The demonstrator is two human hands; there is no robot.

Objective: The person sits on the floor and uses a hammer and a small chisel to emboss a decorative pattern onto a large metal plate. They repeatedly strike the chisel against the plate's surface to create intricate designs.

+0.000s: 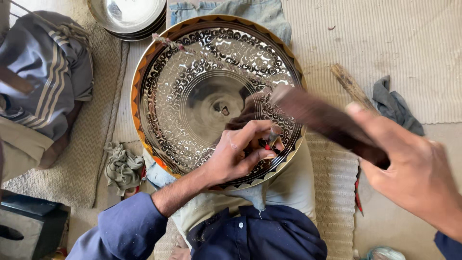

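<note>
While I look down from the head camera, I see my left hand (240,151) curled tight, pinching a thin metal punch (272,137) between thumb and fingers. The tip of the punch stands on the big engraved metal plate (192,101), near its lower right rim. My right hand (414,168) is closed around a dark wooden mallet (320,118). The mallet looks blurry, and its head is just above the top of the punch. I cannot tell if they touch.

The plate rests on my lap, tilted a little toward me, in the middle of the view. It is round and wide and very shiny, like a mirror. Its middle is smooth and has ring lines. Around that runs a wide band of small curly shapes, dark against the bright metal. The rim has little pointed shapes, and it looks orange on the left side.

A crumpled grey rag (122,166) lies on the woven mat to the left of the plate. More shiny bowls (127,17) are stacked at the top. A wooden stick (351,86) and a dark cloth (394,106) lie on the ribbed mat at the right. My sleeves are blue. A striped grey jacket (45,72) lies folded far left.
</note>
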